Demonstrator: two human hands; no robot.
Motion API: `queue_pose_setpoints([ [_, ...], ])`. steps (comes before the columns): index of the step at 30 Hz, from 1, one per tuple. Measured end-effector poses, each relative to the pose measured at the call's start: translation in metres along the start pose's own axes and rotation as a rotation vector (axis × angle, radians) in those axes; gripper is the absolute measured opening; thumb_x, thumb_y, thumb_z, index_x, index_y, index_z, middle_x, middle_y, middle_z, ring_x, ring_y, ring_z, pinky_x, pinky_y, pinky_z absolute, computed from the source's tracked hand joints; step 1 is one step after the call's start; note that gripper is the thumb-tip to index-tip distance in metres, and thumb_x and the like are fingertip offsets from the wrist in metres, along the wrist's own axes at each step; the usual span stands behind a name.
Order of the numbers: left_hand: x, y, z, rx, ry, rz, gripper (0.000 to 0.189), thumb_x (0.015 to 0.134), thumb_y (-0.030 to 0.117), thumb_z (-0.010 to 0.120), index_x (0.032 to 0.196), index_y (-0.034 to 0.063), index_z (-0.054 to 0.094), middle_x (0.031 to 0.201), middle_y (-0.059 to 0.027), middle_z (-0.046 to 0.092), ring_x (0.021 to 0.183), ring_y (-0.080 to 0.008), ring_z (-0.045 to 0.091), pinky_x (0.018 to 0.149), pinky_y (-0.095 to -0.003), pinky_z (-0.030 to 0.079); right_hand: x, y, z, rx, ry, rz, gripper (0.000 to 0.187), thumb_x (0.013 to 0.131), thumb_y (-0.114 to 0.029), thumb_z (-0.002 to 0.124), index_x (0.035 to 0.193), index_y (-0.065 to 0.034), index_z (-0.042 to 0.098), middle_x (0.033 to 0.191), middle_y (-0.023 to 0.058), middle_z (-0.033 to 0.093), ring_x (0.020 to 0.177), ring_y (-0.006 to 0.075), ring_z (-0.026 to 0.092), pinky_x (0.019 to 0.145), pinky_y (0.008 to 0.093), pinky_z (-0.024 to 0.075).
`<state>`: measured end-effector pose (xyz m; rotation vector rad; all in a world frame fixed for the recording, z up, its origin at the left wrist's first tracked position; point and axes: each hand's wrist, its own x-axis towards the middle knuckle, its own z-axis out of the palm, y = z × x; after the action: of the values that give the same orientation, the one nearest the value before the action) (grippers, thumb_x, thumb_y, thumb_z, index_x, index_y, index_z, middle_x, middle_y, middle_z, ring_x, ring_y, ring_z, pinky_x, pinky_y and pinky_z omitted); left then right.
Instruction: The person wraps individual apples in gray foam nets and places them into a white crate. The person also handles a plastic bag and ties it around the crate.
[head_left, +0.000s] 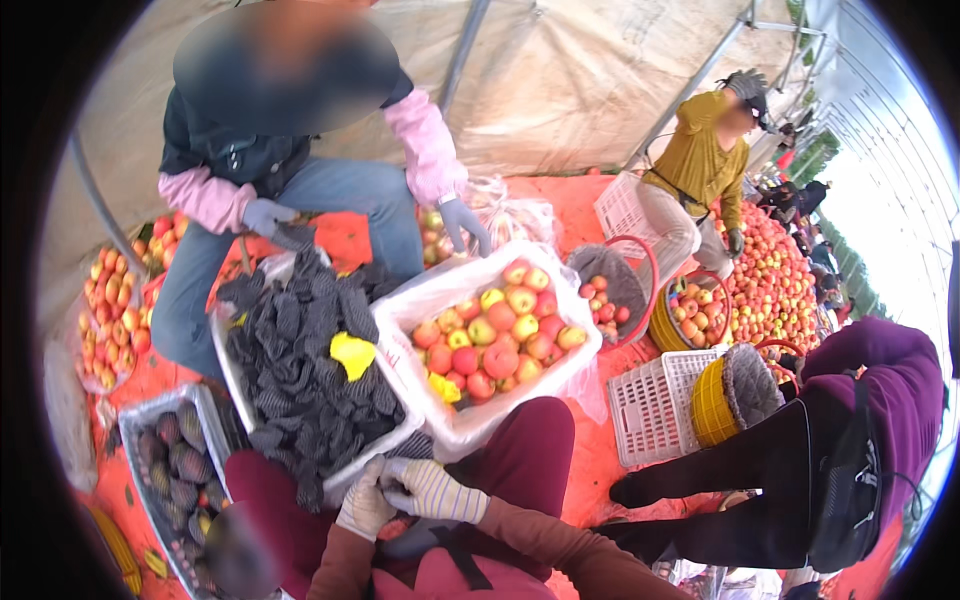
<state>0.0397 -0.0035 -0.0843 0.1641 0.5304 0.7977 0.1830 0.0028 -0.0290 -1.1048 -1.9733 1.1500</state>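
Observation:
Both hands wear pale striped knit gloves and meet over my lap at the near edge of the crates. My left hand (363, 501) is upright with its fingers bent against my right hand (433, 487), whose fingers curl inward. Whatever may be between them is hidden. Part of a reddish round thing (393, 529), perhaps an apple, shows just below them. Right in front is a white crate (405, 429) heaped with dark grey foam-net sleeves (292, 345) and a yellow scrap (352, 355). Beside it, a lined white crate (450, 433) holds red and yellow apples (500, 360).
A crate (135, 450) at left holds dark-netted fruit (189, 463). Opposite sits a gloved co-worker (285, 202); another person (847, 442) bends at right near a white plastic crate (645, 405) and yellow basket (712, 401). A large apple pile (772, 277) lies farther back.

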Motion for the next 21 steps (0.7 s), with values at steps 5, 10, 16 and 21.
queue_pose_setpoints([
  [5, 0.024, 0.014, -0.01, -0.22, 0.11, 0.251, 0.038, 0.082, 0.019, 0.054, 0.117, 0.0052, 0.052, 0.112, -0.0093, 0.058, 0.103, -0.024, 0.056, 0.09, -0.0385, 0.045, 0.027, 0.056, -0.076, 0.087, -0.081, 0.237, 0.009, 0.08, -0.015, 0.06, 0.084, -0.0067, 0.059, 0.07, 0.0055, 0.059, 0.066, 0.0172, 0.059, 0.06, 0.0294, 0.0462],
  [10, 0.013, 0.024, -0.019, -0.113, 0.105, 0.211, 0.048, 0.078, 0.011, 0.056, 0.124, 0.0042, 0.045, 0.117, -0.0125, 0.053, 0.105, -0.028, 0.053, 0.09, -0.0413, 0.046, 0.034, 0.229, -0.18, -0.697, 0.493, 0.801, 0.035, 0.078, -0.031, 0.055, 0.1, -0.0038, 0.055, 0.08, 0.0208, 0.061, 0.075, 0.0362, 0.06, 0.07, 0.0449, 0.0466],
  [16, 0.013, 0.024, -0.027, -0.043, 0.098, 0.14, 0.05, 0.076, 0.006, 0.057, 0.124, 0.0016, 0.044, 0.118, -0.0127, 0.052, 0.108, -0.0299, 0.051, 0.092, -0.0423, 0.044, 0.033, 0.257, -0.176, -0.693, 0.36, 1.128, 0.061, 0.069, -0.042, 0.064, 0.115, -0.0043, 0.049, 0.117, 0.0247, 0.049, 0.109, 0.0351, 0.049, 0.09, 0.0423, 0.0423],
  [21, 0.011, 0.026, -0.022, -0.012, 0.122, 0.159, 0.05, 0.075, 0.008, 0.058, 0.123, 0.0003, 0.045, 0.115, -0.0128, 0.054, 0.107, -0.0298, 0.052, 0.092, -0.0422, 0.044, 0.034, 0.238, -0.18, -0.621, 0.386, 1.175, 0.065, 0.066, -0.036, 0.065, 0.121, -0.0074, 0.045, 0.119, 0.0258, 0.047, 0.112, 0.0383, 0.047, 0.091, 0.0415, 0.0427],
])
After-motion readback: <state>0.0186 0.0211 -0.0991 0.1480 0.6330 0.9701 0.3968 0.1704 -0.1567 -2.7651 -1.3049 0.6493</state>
